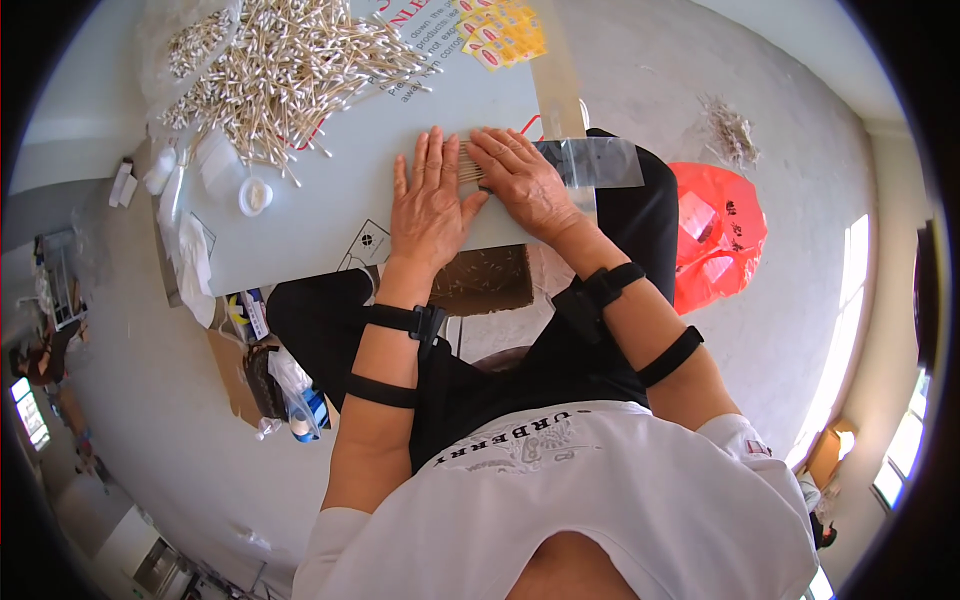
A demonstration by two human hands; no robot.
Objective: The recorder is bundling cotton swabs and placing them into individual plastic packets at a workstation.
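Across the worktop point(310, 225): from my remote seat I see both hands palm down, side by side, near its front edge.
Left hand point(430, 200): lies flat, fingers straight and nearly together, thumb out toward the right; I see no grip.
Right hand point(525, 182): fingers extended and close together, slanting up to the left; its palm is hidden, so I cannot tell whether it has hold of anything.
Swabs point(469, 166): a small bunch, sticks side by side, lies between the two hands, partly covered by the right fingers.
Heap point(290, 75): many loose swabs, spread over the far left.
Tub point(256, 196): small, round and white, left of the left hand, nearer than the heap.
Packets point(503, 32): yellow, overlapping, at the far right.
Clear bag point(612, 163): flat, just right of the right hand, reaching past the worktop's edge.
Box point(487, 282): brown, below the front edge.
Red bag point(716, 235): on the floor, to the right.
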